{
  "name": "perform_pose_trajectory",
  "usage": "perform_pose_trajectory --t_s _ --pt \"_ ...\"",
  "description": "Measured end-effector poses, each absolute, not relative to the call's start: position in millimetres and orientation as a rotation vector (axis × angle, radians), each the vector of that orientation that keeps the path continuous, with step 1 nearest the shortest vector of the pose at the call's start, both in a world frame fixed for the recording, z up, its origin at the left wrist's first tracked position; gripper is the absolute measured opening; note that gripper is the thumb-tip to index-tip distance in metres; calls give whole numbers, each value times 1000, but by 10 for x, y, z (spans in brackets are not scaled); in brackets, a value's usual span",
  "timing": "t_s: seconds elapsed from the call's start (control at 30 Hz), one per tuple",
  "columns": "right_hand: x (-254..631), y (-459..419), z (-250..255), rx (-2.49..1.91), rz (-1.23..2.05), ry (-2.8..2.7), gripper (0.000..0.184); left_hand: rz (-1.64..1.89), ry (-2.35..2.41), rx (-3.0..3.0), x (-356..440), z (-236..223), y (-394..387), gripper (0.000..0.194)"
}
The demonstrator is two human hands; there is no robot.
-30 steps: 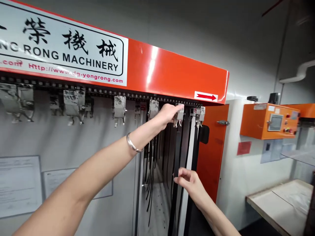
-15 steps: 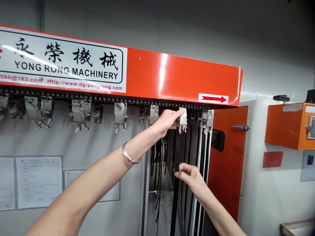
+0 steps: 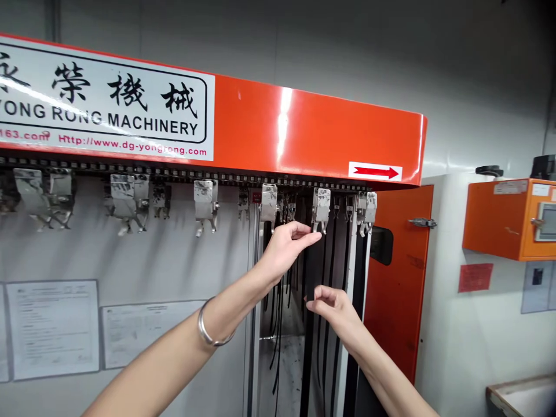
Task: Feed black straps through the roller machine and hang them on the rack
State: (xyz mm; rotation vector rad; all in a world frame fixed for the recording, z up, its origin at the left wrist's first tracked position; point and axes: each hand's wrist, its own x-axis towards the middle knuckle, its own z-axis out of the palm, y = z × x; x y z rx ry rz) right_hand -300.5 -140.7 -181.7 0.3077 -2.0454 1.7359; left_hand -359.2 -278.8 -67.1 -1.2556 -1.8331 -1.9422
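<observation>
Down off the steel clip [image 3: 321, 208], the empty left hand [image 3: 286, 249] sits apart from the right hand [image 3: 334, 307], curled at a vertical black strap [image 3: 313, 330].

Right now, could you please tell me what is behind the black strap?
Behind the black strap, thin straps hang over a pale floor; the right hand hides part of the view.

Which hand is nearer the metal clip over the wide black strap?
Left. The left hand sits just below and beside the metal clip. The right hand is farther below it, by the black strap.
</observation>
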Motion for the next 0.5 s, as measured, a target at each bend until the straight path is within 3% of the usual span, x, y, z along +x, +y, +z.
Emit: perform_pose_trajectory --t_s 0.23,0.33,0.4,0.5 --pt "-2950 -1436 -1823 262 1711 -2046 21 -1877 -1785 -1255 -3643 -698 -2714 33" --pt "-2704 -1471 -1939 164 1632 -2053 46 -1944 -1755 -1291 -3538 -850 -2834 44" --pt "-2460 -1488 -2207 38 1578 -2016 53 -1957 -1697 -1256 -3411 -1170 -2992 49" --pt "-1994 -1476 -2939 -232 1475 -1963 39 -1879 -1663 -1090 -3213 -2029 -3195 47"
